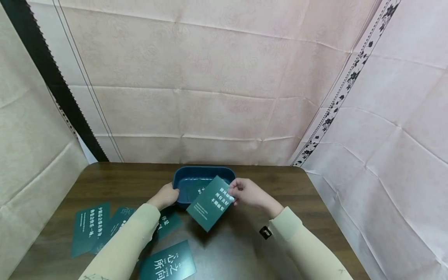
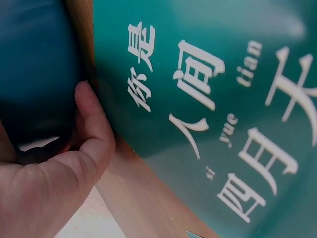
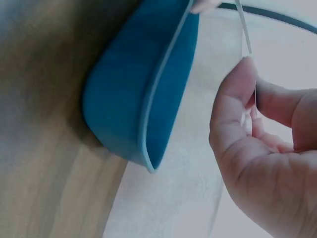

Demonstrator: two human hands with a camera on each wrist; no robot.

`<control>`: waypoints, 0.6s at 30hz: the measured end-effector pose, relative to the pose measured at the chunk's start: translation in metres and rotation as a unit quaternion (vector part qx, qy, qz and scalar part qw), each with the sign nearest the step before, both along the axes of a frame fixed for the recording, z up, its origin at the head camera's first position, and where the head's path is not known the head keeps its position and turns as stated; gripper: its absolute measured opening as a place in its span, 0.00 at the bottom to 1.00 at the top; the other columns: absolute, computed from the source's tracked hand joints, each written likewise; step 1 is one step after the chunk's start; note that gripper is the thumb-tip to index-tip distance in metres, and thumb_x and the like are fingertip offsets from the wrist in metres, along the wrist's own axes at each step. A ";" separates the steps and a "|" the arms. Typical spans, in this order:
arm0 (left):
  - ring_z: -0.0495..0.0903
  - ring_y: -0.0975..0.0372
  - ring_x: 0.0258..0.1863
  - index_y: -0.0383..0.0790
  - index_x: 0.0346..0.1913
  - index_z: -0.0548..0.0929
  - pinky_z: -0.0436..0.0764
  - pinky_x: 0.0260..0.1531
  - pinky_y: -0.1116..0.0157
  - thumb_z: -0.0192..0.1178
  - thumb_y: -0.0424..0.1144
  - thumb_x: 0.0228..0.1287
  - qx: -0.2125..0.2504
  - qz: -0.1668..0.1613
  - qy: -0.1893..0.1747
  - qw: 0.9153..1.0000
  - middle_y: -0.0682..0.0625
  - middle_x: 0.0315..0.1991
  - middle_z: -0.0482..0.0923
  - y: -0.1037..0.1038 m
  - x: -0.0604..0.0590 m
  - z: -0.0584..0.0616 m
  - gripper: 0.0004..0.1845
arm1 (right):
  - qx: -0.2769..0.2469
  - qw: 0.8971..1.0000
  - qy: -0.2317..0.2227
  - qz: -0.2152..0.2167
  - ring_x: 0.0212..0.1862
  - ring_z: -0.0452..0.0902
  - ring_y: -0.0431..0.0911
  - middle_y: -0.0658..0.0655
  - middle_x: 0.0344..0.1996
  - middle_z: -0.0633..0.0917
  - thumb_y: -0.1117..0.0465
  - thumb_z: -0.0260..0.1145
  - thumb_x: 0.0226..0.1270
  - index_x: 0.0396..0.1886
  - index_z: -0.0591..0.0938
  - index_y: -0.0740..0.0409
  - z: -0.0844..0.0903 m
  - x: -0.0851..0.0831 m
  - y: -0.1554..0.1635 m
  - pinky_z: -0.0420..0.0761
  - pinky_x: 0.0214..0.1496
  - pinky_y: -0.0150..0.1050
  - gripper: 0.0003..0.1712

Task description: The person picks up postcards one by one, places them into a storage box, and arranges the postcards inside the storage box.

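On the tabletop [image 1: 245, 241] stands a blue tub [image 1: 189, 177]; the left hand [image 1: 165, 196] grips its near-left rim. Over its near edge, the right hand [image 1: 246, 192] pinches a green card [image 1: 211, 202], long axis slanting from tub toward the person. Only the left wrist view shows the thumb [image 2: 94, 124] against the tub's wall.

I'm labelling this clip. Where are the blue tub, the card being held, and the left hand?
blue tub [image 1: 224, 170], head view, far rim.
held card [image 1: 209, 205], head view, middle of its printed face.
left hand [image 1: 164, 196], head view, back of the hand at the tub's side.
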State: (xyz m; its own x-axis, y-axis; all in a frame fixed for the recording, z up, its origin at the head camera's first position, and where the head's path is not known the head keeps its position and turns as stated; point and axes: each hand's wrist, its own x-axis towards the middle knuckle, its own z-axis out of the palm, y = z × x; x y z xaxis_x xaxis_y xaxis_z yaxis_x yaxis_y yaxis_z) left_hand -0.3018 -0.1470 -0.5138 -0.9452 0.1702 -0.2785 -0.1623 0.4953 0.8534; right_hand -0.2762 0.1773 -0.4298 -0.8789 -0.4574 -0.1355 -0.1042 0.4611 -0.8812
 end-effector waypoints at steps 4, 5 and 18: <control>0.73 0.51 0.42 0.33 0.63 0.67 0.74 0.37 0.59 0.40 0.37 0.74 -0.004 0.003 0.005 1.000 0.41 0.46 0.73 0.000 -0.001 -0.002 0.19 | -0.019 0.998 -0.001 -0.061 0.34 0.80 0.54 0.60 0.33 0.81 0.57 0.62 0.71 0.43 0.78 0.59 -0.001 -0.016 0.001 0.82 0.40 0.50 0.10; 0.73 0.51 0.41 0.33 0.62 0.67 0.75 0.36 0.60 0.40 0.37 0.75 -0.007 0.004 0.006 1.000 0.41 0.45 0.73 0.000 -0.001 -0.002 0.19 | -0.023 0.997 0.000 -0.078 0.33 0.80 0.53 0.60 0.33 0.81 0.57 0.62 0.71 0.43 0.78 0.59 -0.003 -0.021 0.000 0.82 0.41 0.51 0.10; 0.73 0.50 0.46 0.29 0.68 0.60 0.78 0.42 0.55 0.39 0.37 0.75 -0.004 0.003 0.003 1.000 0.36 0.56 0.71 0.002 0.000 0.000 0.24 | -0.041 0.983 0.022 -0.178 0.30 0.80 0.48 0.60 0.32 0.78 0.62 0.60 0.72 0.41 0.75 0.65 -0.028 -0.047 -0.020 0.83 0.35 0.40 0.08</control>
